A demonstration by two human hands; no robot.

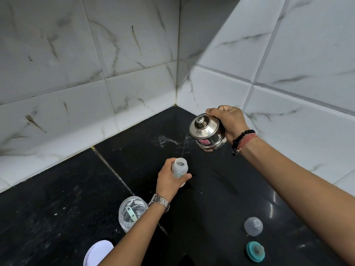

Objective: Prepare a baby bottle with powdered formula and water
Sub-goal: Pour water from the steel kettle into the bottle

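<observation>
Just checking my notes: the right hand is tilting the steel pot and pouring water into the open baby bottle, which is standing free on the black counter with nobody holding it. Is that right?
Not quite. The baby bottle is not standing free: the left hand grips it around the body. The rest holds: the right hand tilts the steel pot, and a thin stream of water falls into the bottle's open mouth above the black counter. The head view shows this.
</observation>
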